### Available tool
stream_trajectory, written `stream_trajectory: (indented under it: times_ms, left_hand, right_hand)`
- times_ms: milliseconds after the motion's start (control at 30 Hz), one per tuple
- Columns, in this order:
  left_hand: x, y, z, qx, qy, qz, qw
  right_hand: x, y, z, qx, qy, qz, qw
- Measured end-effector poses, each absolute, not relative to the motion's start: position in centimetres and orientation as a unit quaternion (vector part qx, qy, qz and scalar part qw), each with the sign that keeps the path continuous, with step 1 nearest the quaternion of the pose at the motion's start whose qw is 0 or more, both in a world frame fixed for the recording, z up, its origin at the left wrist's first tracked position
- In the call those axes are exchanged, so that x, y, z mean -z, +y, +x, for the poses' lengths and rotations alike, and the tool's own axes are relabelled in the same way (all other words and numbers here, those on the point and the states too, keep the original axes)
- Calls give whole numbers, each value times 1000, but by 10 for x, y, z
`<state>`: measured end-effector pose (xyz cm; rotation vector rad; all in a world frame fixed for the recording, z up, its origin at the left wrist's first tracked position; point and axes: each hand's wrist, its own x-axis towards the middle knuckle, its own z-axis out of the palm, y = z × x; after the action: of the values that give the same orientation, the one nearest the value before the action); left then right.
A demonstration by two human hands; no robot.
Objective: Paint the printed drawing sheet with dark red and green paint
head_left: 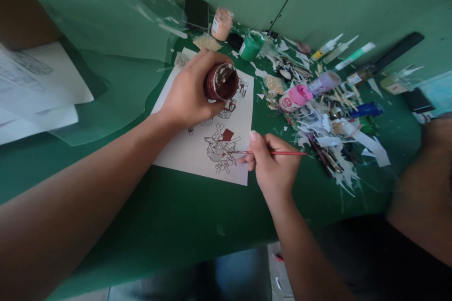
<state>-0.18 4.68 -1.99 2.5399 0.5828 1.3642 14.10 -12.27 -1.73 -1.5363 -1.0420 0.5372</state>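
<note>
My left hand (190, 91) is wrapped round an open jar of dark red paint (221, 83), its mouth tilted toward me, above the upper part of a white sheet (183, 150). Printed on that sheet are black line drawings; the lower one (221, 150) has a patch filled in dark red. Between thumb and fingers, my right hand (273, 160) pinches a thin red paintbrush (289, 153). The brush tip points left and lies over the lower drawing; whether it touches the paper I cannot tell. Part of the upper drawings is hidden behind my left hand and the jar.
Beyond the sheet stand peach (222, 24) and green (252, 45) paint jars. Pink (295, 98) and lilac (325, 83) jars lie among paper scraps (328, 127) at right. A clear plastic sheet (116, 89) and papers (45, 84) lie left. Another person's arm (427, 183) is at right.
</note>
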Motion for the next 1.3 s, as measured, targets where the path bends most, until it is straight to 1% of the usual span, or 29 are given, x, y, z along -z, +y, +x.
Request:
stream_trajectory:
  times_ms: [67, 133, 333, 633, 867, 1100, 1300]
  left_hand:
    - [20, 47, -2, -458, 203, 859, 106]
    - [20, 47, -2, -465, 213, 850, 123]
    - [21, 48, 1, -487, 244, 824, 155]
    - [21, 50, 0, -498, 239, 816, 170]
    - [22, 52, 1, -491, 244, 823, 148]
    - [20, 49, 0, -497, 249, 816, 161]
    - [21, 49, 1, -498, 252, 814, 158]
  right_hand:
    - [17, -124, 142, -221, -438, -631, 601]
    - [17, -125, 142, -237, -436, -613, 614]
    - [19, -123, 145, -317, -437, -616, 574]
    - [16, -122, 143, -272, -431, -661, 551]
    - [14, -122, 142, -251, -445, -677, 530]
    - [15, -122, 142, -256, -438, -669, 543]
    - [15, -122, 142, -247, -442, -677, 534]
